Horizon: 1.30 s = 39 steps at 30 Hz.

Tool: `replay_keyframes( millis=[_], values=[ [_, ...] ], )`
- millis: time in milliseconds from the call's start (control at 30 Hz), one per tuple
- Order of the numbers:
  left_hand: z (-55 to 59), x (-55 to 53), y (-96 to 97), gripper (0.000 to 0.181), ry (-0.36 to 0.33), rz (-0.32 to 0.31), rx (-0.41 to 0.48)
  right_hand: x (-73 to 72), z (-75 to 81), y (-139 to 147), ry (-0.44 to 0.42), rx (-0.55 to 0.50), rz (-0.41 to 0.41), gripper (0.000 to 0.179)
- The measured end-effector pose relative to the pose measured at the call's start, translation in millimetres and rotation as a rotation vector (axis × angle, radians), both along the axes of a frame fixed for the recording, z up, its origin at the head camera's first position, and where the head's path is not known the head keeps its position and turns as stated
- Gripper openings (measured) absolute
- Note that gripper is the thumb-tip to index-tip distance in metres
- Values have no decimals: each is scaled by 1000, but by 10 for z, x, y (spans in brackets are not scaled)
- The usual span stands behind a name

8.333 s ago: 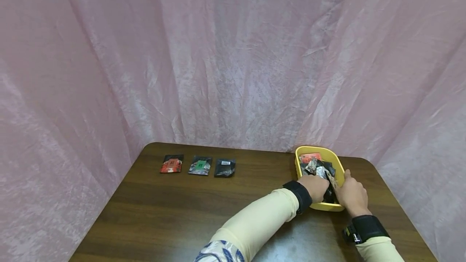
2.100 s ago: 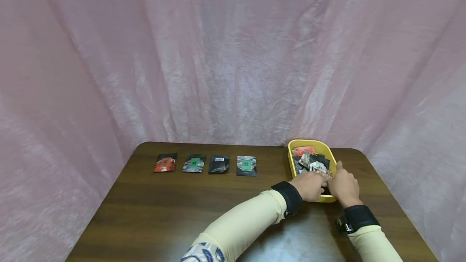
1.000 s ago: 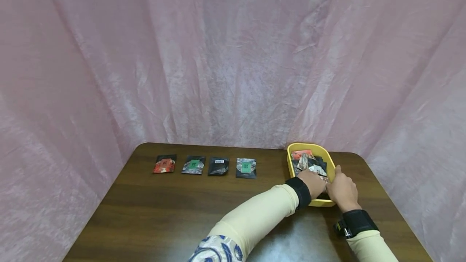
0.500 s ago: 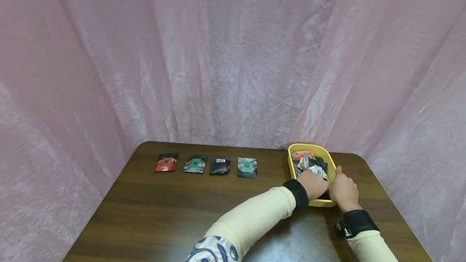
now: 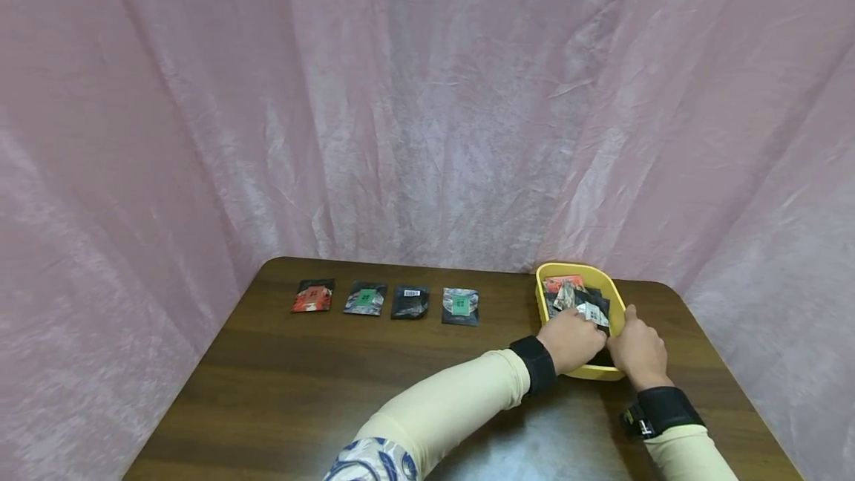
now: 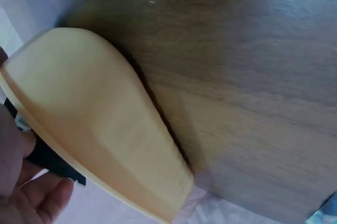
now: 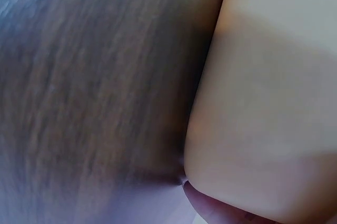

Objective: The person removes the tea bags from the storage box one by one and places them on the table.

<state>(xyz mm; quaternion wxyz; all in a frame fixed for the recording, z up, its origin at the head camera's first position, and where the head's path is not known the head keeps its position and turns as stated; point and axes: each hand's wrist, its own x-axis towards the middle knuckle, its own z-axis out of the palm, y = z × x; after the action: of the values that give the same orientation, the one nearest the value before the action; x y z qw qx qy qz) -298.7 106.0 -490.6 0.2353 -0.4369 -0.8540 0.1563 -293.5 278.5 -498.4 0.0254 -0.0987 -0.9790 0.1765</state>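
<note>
In the head view my left hand (image 5: 571,338) reaches over the near left rim of a yellow plastic basket (image 5: 581,270). In the left wrist view that hand's curled fingers (image 6: 55,197) hold a black sachet (image 6: 50,159) just past the basket's rim; most of this sachet is hidden. My right hand (image 5: 639,351) grips the basket's right rim, and one fingertip (image 7: 205,203) shows beside the wall in the right wrist view. Inside the basket lie mixed sachets, among them a red one (image 5: 562,282) and one with a pale label (image 5: 591,312).
Along the far side of the brown wooden table (image 5: 320,384) lies a row of spaced sachets: a red-labelled one (image 5: 312,295), a green-labelled one (image 5: 365,298), one with a barcode (image 5: 410,303) and another green-labelled one (image 5: 460,306). A pink curtain (image 5: 427,110) hangs behind.
Since the oldest frame, a green-labelled sachet has joined the row's right end. Over the last second my left hand has shifted a little toward the basket's left rim; the right hand keeps its grip.
</note>
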Motion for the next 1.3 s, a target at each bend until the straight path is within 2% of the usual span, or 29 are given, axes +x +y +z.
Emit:
replay_keyframes(
  millis=[100,300,467,600,733,833,967,1133,1300],
  values=[
    [6,13,-72,24,9,-14,34,-2,-6,-2,8,-2,-5,84],
    [42,60,-290,23,-16,-24,120,0,5,2,7,-8,-13,83],
    [122,65,-583,27,-68,-7,288,-14,12,22,-7,-16,-28,82],
    [142,-2,-870,31,-70,16,452,-34,25,44,-24,-20,-41,83],
    [67,-128,-1138,28,-80,78,548,-44,36,55,-26,-25,-42,83],
    [-24,-209,-1279,30,-137,143,554,-30,37,75,-21,-25,-41,82],
    [-168,-282,-1375,28,-222,212,537,-18,28,91,-23,-21,-32,82],
    [-292,-325,-1379,24,-309,247,485,-22,25,77,-39,-25,-46,82],
    [-311,-351,-1308,23,-364,267,374,-25,47,48,-43,-29,-67,83]
  ],
)
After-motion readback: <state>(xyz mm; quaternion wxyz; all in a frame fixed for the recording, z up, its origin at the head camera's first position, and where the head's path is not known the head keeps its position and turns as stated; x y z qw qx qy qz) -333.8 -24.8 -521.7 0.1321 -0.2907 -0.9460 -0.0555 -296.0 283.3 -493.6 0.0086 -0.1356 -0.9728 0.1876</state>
